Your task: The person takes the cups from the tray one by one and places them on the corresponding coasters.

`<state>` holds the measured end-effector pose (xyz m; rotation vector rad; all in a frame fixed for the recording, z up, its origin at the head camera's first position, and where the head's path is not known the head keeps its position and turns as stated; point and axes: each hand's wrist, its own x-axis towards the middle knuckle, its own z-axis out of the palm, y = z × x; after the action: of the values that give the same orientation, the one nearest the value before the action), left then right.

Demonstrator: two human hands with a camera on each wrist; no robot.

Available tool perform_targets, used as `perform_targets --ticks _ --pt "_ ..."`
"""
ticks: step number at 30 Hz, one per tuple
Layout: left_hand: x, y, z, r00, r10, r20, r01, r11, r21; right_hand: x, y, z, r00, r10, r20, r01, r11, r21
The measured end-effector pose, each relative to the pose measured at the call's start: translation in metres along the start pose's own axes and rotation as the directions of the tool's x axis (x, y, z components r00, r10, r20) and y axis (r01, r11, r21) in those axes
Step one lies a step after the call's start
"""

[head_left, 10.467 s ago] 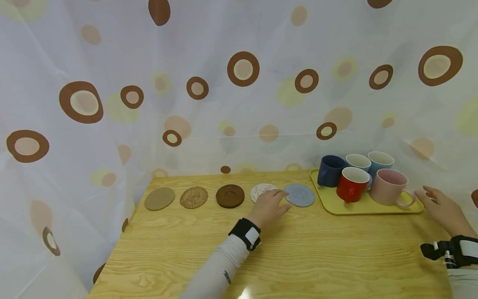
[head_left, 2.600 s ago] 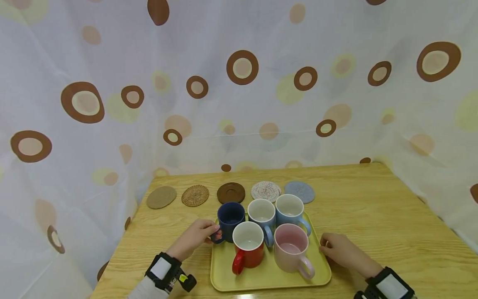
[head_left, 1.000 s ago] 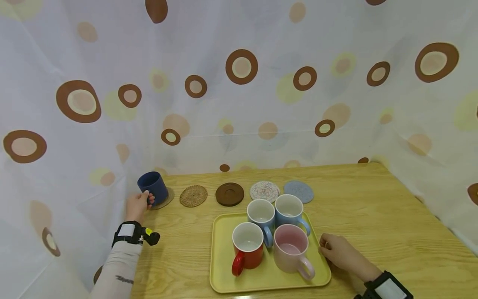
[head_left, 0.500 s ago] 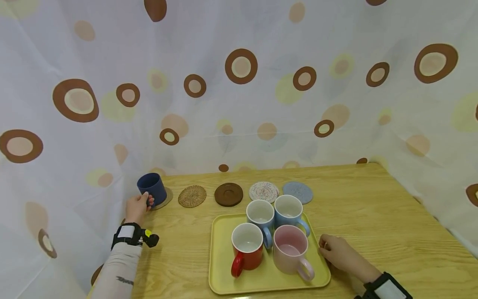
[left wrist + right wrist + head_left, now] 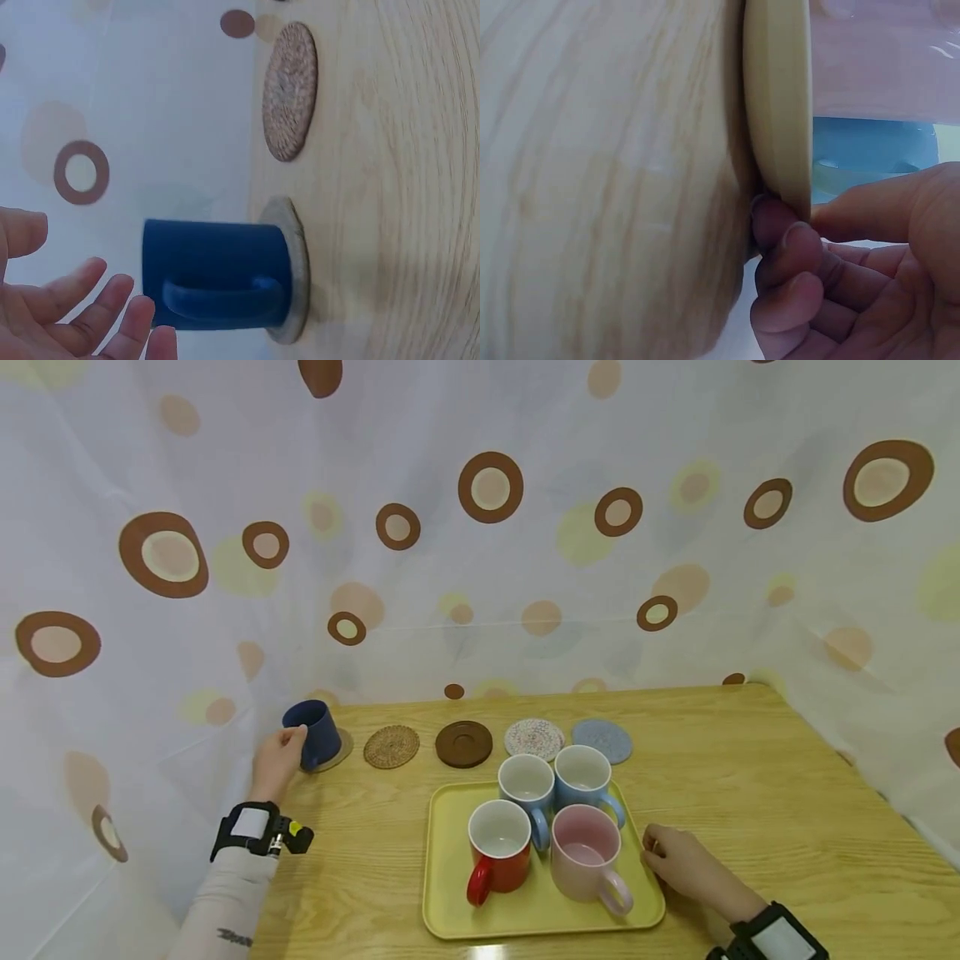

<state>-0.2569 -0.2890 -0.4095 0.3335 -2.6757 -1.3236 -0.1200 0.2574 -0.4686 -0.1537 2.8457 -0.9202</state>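
A navy blue mug (image 5: pixel 322 735) stands upright on a round beige coaster (image 5: pixel 344 752) at the far left. My left hand (image 5: pixel 274 763) is beside the mug; in the left wrist view its fingers (image 5: pixel 112 291) are spread and off the mug's handle (image 5: pixel 221 301). My right hand (image 5: pixel 692 865) holds the right edge of the yellow tray (image 5: pixel 453 902). In the right wrist view the thumb lies over the tray's rim (image 5: pixel 780 97) with curled fingers below it. On the tray stand a red mug (image 5: pixel 512 868), a pink mug (image 5: pixel 573 872) and two light blue mugs (image 5: pixel 577 795).
Along the back of the wooden table (image 5: pixel 750 777) lie a woven brown coaster (image 5: pixel 392 747), a dark wooden coaster (image 5: pixel 463 744), a speckled white coaster (image 5: pixel 534 738) and a grey-blue coaster (image 5: pixel 603 741). A dotted curtain (image 5: pixel 525 568) hangs behind and at both sides.
Earlier the tray of mugs came from the far right to the front middle. My left hand then carried the navy mug from tray to beige coaster and has now let go. The right hand stays put.
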Motion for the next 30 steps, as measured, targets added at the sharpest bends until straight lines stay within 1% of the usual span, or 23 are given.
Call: perform_targets --ticks 2,4,6,9,12,14,16,19,21,27,28,30 --pt "-0.009 0.012 -0.001 0.998 0.040 0.057 -0.038 0.999 -0.032 0.000 0.000 0.000 1.000 -0.010 -0.002 0.010 1.000 -0.005" --pt "-0.019 0.024 -0.001 0.989 0.088 0.117 -0.082 0.995 -0.054 0.000 0.001 0.000 1.000 -0.012 -0.003 0.012 1.000 -0.008" --pt "-0.029 0.034 0.001 0.976 0.133 0.175 -0.120 0.990 -0.079 0.000 0.002 0.000 1.000 -0.023 -0.006 0.023 1.000 -0.015" --pt "-0.044 0.047 0.008 0.952 0.193 0.237 -0.173 0.980 -0.101 0.000 0.002 0.001 1.000 -0.015 0.000 0.015 1.000 -0.011" --pt "-0.060 0.058 0.019 0.931 0.223 0.287 -0.194 0.973 -0.128 0.000 0.003 0.001 1.000 -0.006 0.011 0.006 1.000 -0.006" --pt "-0.070 0.063 0.028 0.915 0.233 0.329 -0.194 0.970 -0.147 0.000 0.003 0.001 1.000 0.000 0.013 0.000 1.000 -0.003" --pt "-0.082 0.067 0.038 0.898 0.237 0.372 -0.191 0.969 -0.156 0.000 0.003 0.001 1.000 -0.012 0.008 0.012 1.000 -0.009" --pt "-0.099 0.070 0.053 0.866 0.243 0.437 -0.192 0.968 -0.159 0.000 0.004 0.002 1.000 -0.024 -0.004 0.024 1.000 -0.015" --pt "-0.110 0.071 0.062 0.840 0.251 0.482 -0.198 0.967 -0.159 0.000 0.005 0.002 0.999 -0.042 -0.011 0.042 0.999 -0.022" --pt "-0.132 0.068 0.082 0.745 0.279 0.606 -0.200 0.960 -0.197 0.001 0.007 0.003 0.997 -0.067 -0.027 0.067 0.997 -0.027" --pt "-0.136 0.068 0.085 0.731 0.280 0.622 -0.195 0.960 -0.203 0.001 0.007 0.003 0.997 -0.066 -0.027 0.066 0.998 -0.025" --pt "-0.142 0.066 0.091 0.710 0.273 0.649 -0.176 0.961 -0.212 0.000 0.006 0.003 0.998 -0.061 -0.025 0.060 0.998 -0.022"
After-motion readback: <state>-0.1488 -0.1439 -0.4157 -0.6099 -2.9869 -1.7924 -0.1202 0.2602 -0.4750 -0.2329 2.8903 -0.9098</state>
